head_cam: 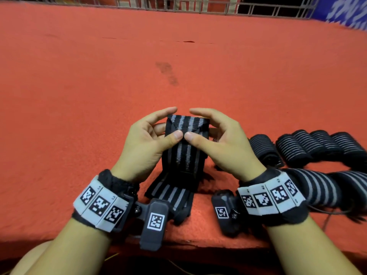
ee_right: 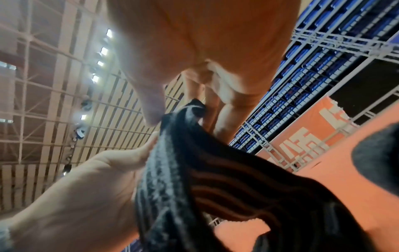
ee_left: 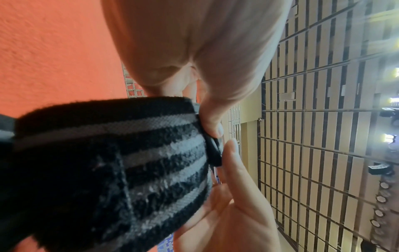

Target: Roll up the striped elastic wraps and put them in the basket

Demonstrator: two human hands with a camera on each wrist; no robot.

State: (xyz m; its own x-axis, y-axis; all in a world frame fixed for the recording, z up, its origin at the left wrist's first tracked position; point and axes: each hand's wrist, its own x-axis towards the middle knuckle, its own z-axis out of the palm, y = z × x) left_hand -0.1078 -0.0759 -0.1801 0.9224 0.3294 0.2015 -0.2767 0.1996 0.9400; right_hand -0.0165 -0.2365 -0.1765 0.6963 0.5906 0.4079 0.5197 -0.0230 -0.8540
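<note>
A black elastic wrap with grey stripes (head_cam: 185, 147) is held up over the near edge of the red table (head_cam: 89, 92), its top end folded over. My left hand (head_cam: 173, 124) and right hand (head_cam: 191, 123) pinch that folded end, thumbs pressing side by side on its front and fingers curled behind. The loose tail hangs down and lies on the table between my wrists. In the left wrist view the left thumb (ee_left: 212, 122) sits on the wrap (ee_left: 129, 162) at its folded edge. The right wrist view shows the wrap (ee_right: 205, 170) held under the right thumb (ee_right: 153, 109). No basket is in view.
Several rolled striped wraps (head_cam: 294, 147) lie in a row at the right. An unrolled striped wrap (head_cam: 317, 187) lies beside my right wrist. A metal grid fence (head_cam: 178, 4) runs along the table's far edge. The table's front edge is just under my wrists.
</note>
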